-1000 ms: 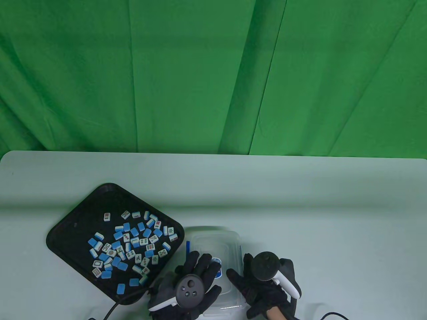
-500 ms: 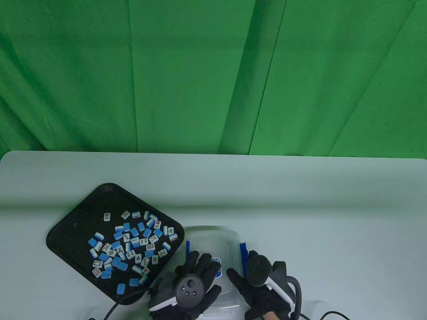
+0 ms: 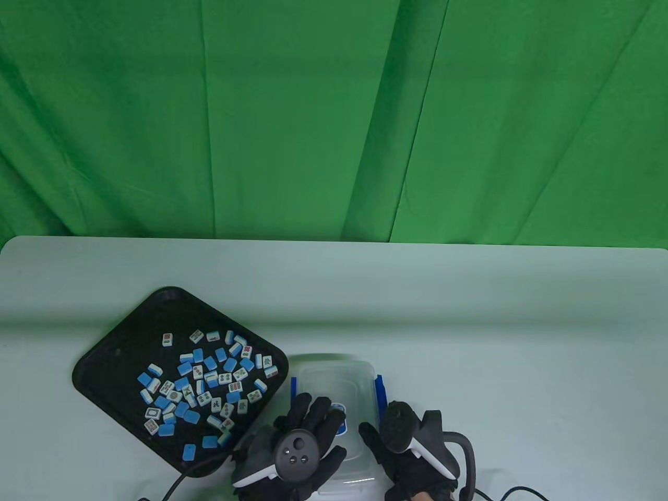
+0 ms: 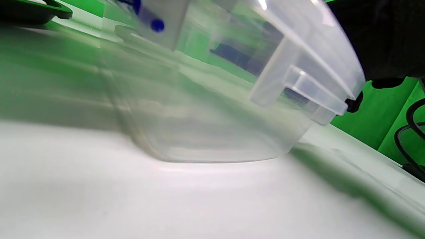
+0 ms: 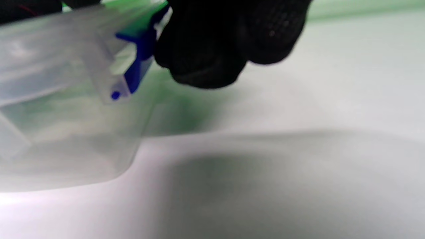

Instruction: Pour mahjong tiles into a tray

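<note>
— Tiles (image 3: 206, 383) lie scattered in the black tray (image 3: 117, 334) near the worktop's (image 3: 469, 313) front-left corner, so the pour looks done. What's left to go wrong?

— Mostly the clear box (image 3: 334, 383), just beside the tray toward the front edge. The left hand (image 3: 300, 443) rests flat on its lid (image 3: 339, 464), fingers spread. The right hand (image 3: 412, 449) sits at the box's right side, fingers (image 5: 202, 49) curled by the blue latch (image 5: 139, 63).

— Is that hand gripping the latch?

— Touching or nearly so; I cannot tell whether it pinches it. The wrist view is blurred.

— So the risk?

— If the latch is snapped with the lid askew, the lid could pop or the box skid on the smooth worktop. A skid leftward would knock the tray's rim and jolt tiles out, since several lie close to that edge.

— Anything else?

— A black cable (image 3: 177, 482) runs under the tray's front corner. A snag from the left wrist could tug the tray.
</note>
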A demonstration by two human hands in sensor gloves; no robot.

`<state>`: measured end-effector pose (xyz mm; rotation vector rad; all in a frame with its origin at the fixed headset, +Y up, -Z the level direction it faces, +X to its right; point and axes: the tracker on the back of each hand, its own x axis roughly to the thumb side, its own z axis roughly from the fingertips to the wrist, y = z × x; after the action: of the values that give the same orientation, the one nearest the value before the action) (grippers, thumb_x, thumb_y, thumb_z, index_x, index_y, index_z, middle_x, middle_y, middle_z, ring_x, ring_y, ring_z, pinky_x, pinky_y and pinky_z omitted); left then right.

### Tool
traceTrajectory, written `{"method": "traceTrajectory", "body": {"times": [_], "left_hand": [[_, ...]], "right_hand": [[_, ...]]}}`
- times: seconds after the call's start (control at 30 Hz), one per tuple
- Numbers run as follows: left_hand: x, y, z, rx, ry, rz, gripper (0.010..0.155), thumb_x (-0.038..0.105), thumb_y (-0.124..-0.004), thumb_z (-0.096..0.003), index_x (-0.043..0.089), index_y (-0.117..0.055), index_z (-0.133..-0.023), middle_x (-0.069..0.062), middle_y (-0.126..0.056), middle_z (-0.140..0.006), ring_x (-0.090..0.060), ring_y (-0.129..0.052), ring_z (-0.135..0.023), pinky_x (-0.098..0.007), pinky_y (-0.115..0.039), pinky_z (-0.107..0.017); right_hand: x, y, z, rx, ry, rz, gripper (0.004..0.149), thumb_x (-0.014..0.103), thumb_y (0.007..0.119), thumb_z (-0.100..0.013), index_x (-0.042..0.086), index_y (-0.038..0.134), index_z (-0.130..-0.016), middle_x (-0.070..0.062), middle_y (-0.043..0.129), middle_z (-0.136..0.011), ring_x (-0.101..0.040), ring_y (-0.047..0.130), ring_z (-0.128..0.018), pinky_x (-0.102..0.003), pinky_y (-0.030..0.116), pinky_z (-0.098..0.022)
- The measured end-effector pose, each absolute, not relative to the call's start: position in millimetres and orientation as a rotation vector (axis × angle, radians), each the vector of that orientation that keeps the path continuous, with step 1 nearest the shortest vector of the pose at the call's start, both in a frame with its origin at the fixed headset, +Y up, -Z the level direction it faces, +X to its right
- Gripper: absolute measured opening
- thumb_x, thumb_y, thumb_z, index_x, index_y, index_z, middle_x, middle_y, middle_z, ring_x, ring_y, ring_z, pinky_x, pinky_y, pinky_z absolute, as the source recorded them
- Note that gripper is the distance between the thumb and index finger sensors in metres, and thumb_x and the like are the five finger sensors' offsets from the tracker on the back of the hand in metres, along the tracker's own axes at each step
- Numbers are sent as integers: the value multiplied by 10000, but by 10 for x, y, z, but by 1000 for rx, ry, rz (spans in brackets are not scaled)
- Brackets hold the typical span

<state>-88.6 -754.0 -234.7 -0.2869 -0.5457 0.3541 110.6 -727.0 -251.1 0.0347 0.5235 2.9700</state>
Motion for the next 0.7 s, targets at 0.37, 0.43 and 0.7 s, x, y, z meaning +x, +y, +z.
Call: {"method": "traceTrajectory", "body": {"times": [0.37,0.43,0.7], "left_hand": [[-886,-7539,-2346,-290,-541,355,649,492,-502,-684,207,-280,-1224,-140,-131,-1246,-430,1,-1086,-774,-320,-669],[-886,-7539,-2347,-290,-541,355,649,491,-502,-684,207,-279,-1224,-140,-132,-1246,-430,0,-1086,-773,-321,-669],[-884,-7541,-2346,-291,-538,356,647,489,-500,-685,209,-279,-1223,-138,-131,-1246,-429,1,-1086,-774,-321,-669]], "right_hand": [[943,-7203,-2384,46,435,3155,712,591,491,-691,10,654,-1068,-8,905,-676,-180,957,-442,-328,862,-371],[931,-7208,-2380,52,435,3158,699,574,486,-698,-2,665,-1053,-13,908,-667,-179,959,-437,-331,863,-368],[832,-7214,-2334,71,363,3255,667,512,475,-712,-39,707,-1008,-22,921,-635,-172,967,-421,-338,871,-361]]}}
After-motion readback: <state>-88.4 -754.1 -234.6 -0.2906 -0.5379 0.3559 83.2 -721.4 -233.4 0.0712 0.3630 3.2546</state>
